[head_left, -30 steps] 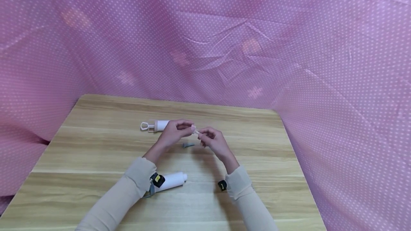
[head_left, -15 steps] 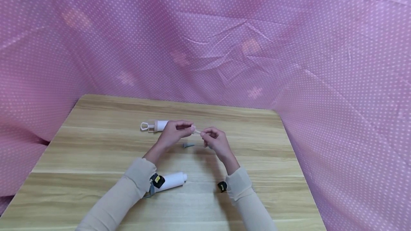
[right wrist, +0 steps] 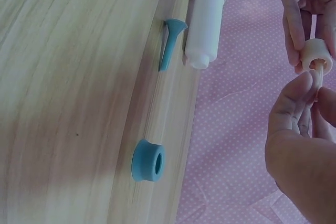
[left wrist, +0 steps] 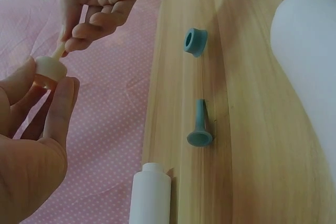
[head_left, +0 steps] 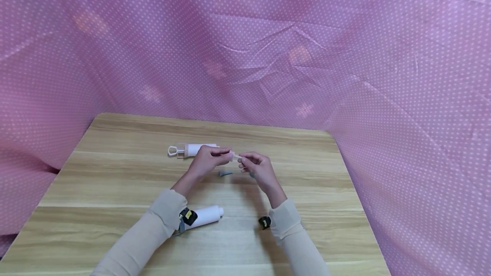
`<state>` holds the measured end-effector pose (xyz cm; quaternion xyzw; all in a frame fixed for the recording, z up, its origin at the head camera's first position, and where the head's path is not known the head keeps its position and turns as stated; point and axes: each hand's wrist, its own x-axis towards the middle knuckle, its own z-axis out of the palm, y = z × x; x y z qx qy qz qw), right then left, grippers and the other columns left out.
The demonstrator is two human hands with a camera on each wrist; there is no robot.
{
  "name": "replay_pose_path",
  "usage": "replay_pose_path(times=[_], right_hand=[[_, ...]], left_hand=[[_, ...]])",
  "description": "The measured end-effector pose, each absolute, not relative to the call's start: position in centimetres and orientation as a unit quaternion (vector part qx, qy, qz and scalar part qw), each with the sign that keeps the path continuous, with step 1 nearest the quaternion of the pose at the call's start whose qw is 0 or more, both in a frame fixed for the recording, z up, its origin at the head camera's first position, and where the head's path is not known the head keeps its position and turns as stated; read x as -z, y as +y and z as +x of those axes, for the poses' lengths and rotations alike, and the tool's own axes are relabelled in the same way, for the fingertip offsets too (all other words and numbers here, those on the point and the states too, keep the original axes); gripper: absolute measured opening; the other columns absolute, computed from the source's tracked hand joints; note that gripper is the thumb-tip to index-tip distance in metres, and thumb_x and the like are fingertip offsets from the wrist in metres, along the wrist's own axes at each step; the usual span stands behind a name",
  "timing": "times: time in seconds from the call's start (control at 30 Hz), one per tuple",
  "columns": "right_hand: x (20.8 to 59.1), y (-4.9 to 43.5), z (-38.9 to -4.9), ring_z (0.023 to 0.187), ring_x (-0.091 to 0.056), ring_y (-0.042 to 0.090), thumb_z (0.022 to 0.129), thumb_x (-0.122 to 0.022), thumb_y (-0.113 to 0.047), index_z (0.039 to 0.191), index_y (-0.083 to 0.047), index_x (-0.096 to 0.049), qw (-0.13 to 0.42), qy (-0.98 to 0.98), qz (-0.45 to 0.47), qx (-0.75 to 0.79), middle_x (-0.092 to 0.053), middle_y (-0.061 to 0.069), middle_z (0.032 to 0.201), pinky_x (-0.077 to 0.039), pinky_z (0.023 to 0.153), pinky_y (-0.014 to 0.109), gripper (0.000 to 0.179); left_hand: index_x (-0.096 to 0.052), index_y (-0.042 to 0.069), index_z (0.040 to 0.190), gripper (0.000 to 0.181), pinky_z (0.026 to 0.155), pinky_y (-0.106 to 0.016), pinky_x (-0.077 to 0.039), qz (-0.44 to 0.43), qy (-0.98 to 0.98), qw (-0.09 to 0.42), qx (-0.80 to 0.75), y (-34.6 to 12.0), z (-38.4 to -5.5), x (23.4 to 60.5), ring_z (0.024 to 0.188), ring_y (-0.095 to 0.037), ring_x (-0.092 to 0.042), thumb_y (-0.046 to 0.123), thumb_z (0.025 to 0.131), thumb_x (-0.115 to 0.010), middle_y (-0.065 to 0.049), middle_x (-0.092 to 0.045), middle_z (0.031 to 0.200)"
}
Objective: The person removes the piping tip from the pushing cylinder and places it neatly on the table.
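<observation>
Between the fingers and thumb of my left hand (head_left: 205, 162) is a small cream-coloured ring-shaped cap (left wrist: 51, 68), held above the table. My right hand (head_left: 261, 171) pinches a thin cream stick (right wrist: 319, 72), whose far end meets the cap's open side. How deep the stick sits inside the cap is hidden. Below the hands, a teal funnel-shaped nozzle (left wrist: 200, 129) lies on the table. Nearby is a teal ring (right wrist: 144, 162) with a hole through it, mostly hidden by the right hand in the head view.
A white tube (head_left: 193, 150) with a pale loop handle lies behind my left hand. Nearer the front, another white tube (head_left: 205, 217) lies partly under the left sleeve, with a teal end. Pink dotted cloth (head_left: 245, 54) hangs behind the wooden table (head_left: 326, 208).
My right fingers have shifted slightly right and upward, with the stick still pinched. The left hand stays almost in place with the cap. Things on the table have not moved.
</observation>
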<state>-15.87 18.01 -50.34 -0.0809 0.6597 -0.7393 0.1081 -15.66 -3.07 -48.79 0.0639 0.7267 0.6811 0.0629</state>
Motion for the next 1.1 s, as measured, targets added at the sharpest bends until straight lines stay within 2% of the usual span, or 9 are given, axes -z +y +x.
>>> replay_pose_path(times=[0.2,0.4,0.63,0.9,1.1], right_hand=[[50.2,17.9,-16.1,0.083,-0.068,0.015,0.099,-0.063,0.0,0.112,0.009,-0.066,0.11,0.656,-0.075,0.743,-0.072,0.013,0.097,-0.06,0.078,0.032,0.016],[50.0,17.8,-16.2,0.082,-0.068,0.015,0.099,-0.06,0.003,0.109,0.008,-0.065,0.112,0.647,-0.071,0.751,-0.07,0.023,0.102,-0.06,0.08,0.033,0.012],[49.7,17.6,-16.2,0.083,-0.067,0.014,0.1,-0.059,0.003,0.108,0.008,-0.065,0.123,0.629,-0.083,0.763,-0.071,0.012,0.096,-0.059,0.077,0.027,0.011],[49.4,17.3,-16.3,0.081,-0.066,0.014,0.1,-0.056,0.006,0.105,0.005,-0.065,0.128,0.604,-0.07,0.784,-0.07,0.01,0.092,-0.059,0.076,0.025,0.01],[49.3,17.1,-16.5,0.079,-0.066,0.014,0.1,-0.056,0.008,0.104,0.007,-0.064,0.122,0.604,-0.068,0.785,-0.07,0.007,0.089,-0.059,0.075,0.025,0.009]], left_hand=[[-0.071,0.0,0.122,0.04,0.083,-0.029,-0.059,0.058,0.727,0.064,-0.681,-3.1,-15.7,48.7,0.096,-0.022,-0.073,0.023,0.09,-0.08,-0.017,-0.071,0.118],[-0.072,0.002,0.12,0.038,0.084,-0.029,-0.059,0.062,0.733,0.057,-0.675,-3.1,-15.8,48.6,0.099,-0.023,-0.072,0.024,0.089,-0.081,-0.015,-0.072,0.117],[-0.074,0.005,0.117,0.039,0.084,-0.027,-0.058,0.056,0.742,0.04,-0.667,-3.0,-15.9,48.6,0.101,-0.023,-0.071,0.026,0.086,-0.084,-0.012,-0.074,0.113],[-0.072,0.001,0.12,0.044,0.083,-0.026,-0.057,0.057,0.752,0.031,-0.656,-2.8,-15.7,48.4,0.1,-0.024,-0.071,0.026,0.086,-0.084,-0.012,-0.074,0.113],[-0.072,0.004,0.121,0.044,0.086,-0.029,-0.057,0.046,0.753,0.029,-0.656,-2.7,-15.6,48.3,0.104,-0.025,-0.07,0.03,0.086,-0.083,-0.012,-0.073,0.116]])
